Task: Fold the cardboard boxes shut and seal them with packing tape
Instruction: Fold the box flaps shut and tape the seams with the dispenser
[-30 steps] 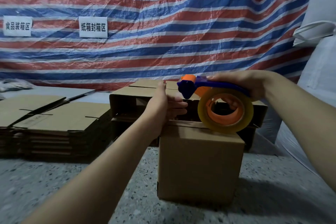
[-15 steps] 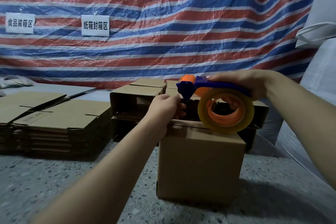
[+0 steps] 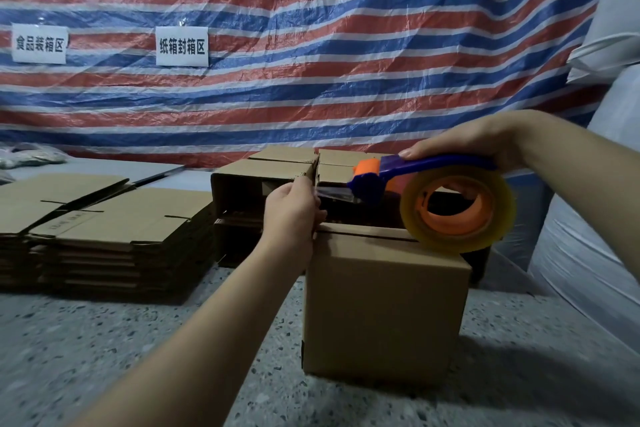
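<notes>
The box (image 3: 384,302) stands on the speckled tabletop (image 3: 104,357), right of centre and close to the camera, its top flaps folded down with a dark seam running across the top. The tape roll (image 3: 457,210) rests on or just above the box's top near its right rear edge; whether it touches cannot be told.

The right hand (image 3: 464,142) grips the blue handle of the dispenser (image 3: 408,172) from above, fingers curled round it, thumb tip lying forward near the orange cap. The dispenser is held roughly level above the box, its blue head pointing left.

The left hand (image 3: 292,215) is at the box's upper left rear corner, its heel against or just beside that corner. Its fingers pinch the free end of the tape (image 3: 334,193), a short clear strip stretched between the hand and the dispenser's head, above the box top and not stuck to it.

Behind the box stand several more boxes (image 3: 263,177), some with open sides showing dark interiors; they are partly hidden by both hands and the dispenser. To the left, well apart from the box, lie stacks of flat cardboard (image 3: 114,229). A striped red, white and blue tarp (image 3: 311,45) hangs along the back, with two white signs (image 3: 181,47) printed with characters fixed to it. White sacks (image 3: 602,218) rise at the right edge, near the right forearm.
</notes>
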